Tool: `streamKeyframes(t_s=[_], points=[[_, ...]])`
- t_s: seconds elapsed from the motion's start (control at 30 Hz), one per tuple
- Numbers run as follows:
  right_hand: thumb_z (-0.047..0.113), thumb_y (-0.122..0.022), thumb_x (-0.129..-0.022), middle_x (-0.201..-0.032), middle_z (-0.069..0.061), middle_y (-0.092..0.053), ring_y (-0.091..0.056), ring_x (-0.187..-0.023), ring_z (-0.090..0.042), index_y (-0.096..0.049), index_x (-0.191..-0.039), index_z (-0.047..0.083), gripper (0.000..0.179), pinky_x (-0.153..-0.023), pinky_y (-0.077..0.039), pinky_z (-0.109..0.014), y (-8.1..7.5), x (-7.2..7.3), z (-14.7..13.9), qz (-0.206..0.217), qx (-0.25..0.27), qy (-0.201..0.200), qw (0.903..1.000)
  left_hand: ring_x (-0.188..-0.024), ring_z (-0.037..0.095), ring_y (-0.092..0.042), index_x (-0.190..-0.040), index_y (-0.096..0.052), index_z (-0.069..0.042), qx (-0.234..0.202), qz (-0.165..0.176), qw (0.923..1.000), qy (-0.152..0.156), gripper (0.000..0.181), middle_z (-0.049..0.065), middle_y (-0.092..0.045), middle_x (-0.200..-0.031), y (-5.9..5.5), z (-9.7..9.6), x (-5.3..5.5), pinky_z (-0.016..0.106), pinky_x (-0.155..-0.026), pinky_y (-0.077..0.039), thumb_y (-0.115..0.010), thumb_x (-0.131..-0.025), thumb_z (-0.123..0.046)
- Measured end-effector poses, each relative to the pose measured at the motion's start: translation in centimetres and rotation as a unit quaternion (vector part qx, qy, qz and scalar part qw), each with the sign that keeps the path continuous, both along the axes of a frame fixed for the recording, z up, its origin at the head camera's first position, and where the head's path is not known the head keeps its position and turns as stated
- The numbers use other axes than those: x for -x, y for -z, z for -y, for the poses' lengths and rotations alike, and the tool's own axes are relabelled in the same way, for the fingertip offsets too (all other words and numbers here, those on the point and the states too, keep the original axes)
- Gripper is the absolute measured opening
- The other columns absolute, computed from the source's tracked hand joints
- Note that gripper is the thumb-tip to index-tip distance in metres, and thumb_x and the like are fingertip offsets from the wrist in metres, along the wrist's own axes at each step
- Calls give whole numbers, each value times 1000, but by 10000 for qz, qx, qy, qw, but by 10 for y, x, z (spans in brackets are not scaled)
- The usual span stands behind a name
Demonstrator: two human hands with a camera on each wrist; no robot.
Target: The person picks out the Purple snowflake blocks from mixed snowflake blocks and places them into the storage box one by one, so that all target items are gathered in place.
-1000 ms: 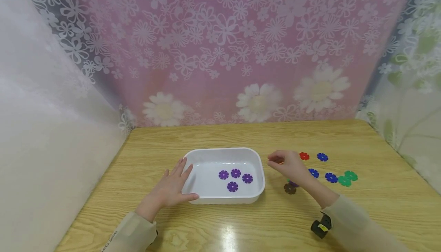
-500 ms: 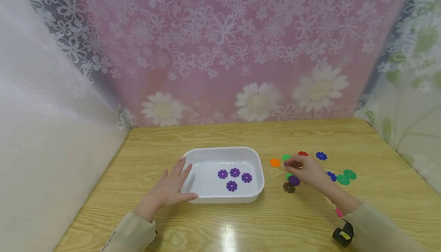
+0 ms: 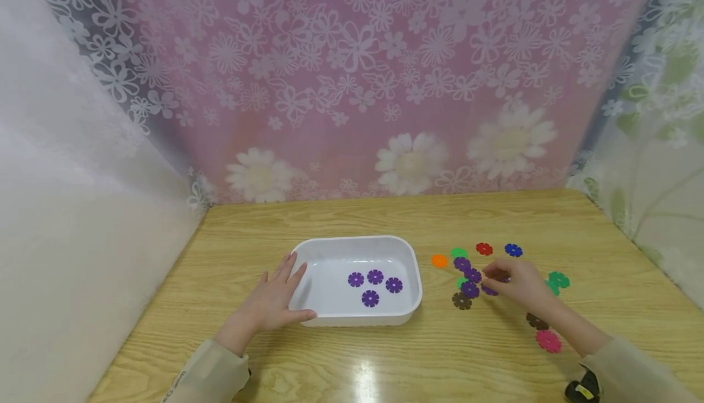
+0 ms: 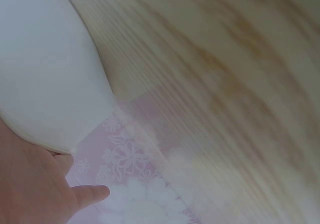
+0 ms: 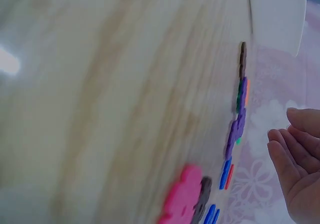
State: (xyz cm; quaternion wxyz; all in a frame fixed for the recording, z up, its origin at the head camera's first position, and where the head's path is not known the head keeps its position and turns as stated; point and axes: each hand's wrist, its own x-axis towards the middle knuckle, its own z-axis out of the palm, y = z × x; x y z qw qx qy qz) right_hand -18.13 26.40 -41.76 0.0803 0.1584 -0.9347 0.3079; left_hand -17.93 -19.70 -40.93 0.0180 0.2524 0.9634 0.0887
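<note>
A: Hands first?

B: Left hand [image 3: 269, 302] spread, fingers straight, resting over the left end of the white plastic tray [image 3: 354, 320]. Gripping nothing. Right hand [image 3: 519, 284] released: the right wrist view shows thumb and fingers apart, nothing between them.

A: Purple pieces?

B: Four purple notched discs [image 3: 371, 298] flat inside the tray, towards its right. More outside, right of the tray: a loose purple cluster [image 3: 470, 290] on the wood-grain table [image 3: 352, 354], just beside the right fingertips; one purple disc [image 3: 489, 289] lies partly behind them.

A: How best to work it?

B: Right hand seems busy with the purple ones. I'd take one at a time, thumb and forefinger on opposite edges; the notches should give purchase. They lie flat, so tip up an edge first.

A: Hazards?

B: The cluster partly covers a light-green disc [image 3: 461, 282], and a brown disc [image 3: 462, 301] sits just on the near side. Lift, don't drag, or those may shift. Left hand: light, steady pressure; leaning could skid the tray.
</note>
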Motion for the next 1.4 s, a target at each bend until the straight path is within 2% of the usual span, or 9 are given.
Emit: streamKeyframes(t_s=[0.4, 0.77, 0.97, 1.23, 1.4], points=[[4, -68, -74, -78, -5, -64, -61, -71, -21, -65, -86, -1, 13, -60, -50, -28, 7, -2, -16, 195, -276, -31, 9994, -132, 28, -3, -141, -20, -5, 3, 7, 10000, 6, 92, 16, -2, -146, -3, -1, -2, 63, -93, -18, -49, -76, -64], [6, -69, -73, -80, -7, -63, -60, -72, -21, -64, -89, -3, 19, -62, -50, -32, 15, 3, -19, 414, -544, -165, 9975, -132, 28, -4, -141, -19, -6, 12, 13, 10000, -3, 94, 15, -2, -146, -1, -1, -2, 62, -93, -18, -45, -75, -68], [7, -70, -72, -83, -8, -63, -60, -75, -23, -63, -91, -5, 24, -64, -50, -35, 16, 6, -19, 552, -609, -237, 9963, -132, 28, -4, -141, -20, -5, -21, -30, 10000, -8, 93, 16, -2, -146, -1, -1, -1, 63, -93, -19, -48, -75, -66], [11, -72, -71, -80, -1, -61, -56, -71, -14, -65, -92, 0, 24, -60, -47, -27, 21, 13, -23, 645, -709, -422, 9945, -132, 29, -4, -141, -21, -5, -28, -53, 10000, 24, 93, 16, -2, -146, -1, -1, -2, 63, -92, -19, -47, -76, -66], [13, -72, -72, -80, 1, -59, -53, -71, -12, -64, -93, 1, 25, -59, -45, -26, 24, 16, -25, 817, -682, -475, 9932, -132, 29, -5, -140, -22, -4, -52, -78, 9999, 40, 92, 17, -3, -146, -1, -1, -2, 63, -92, -19, -49, -76, -64]])
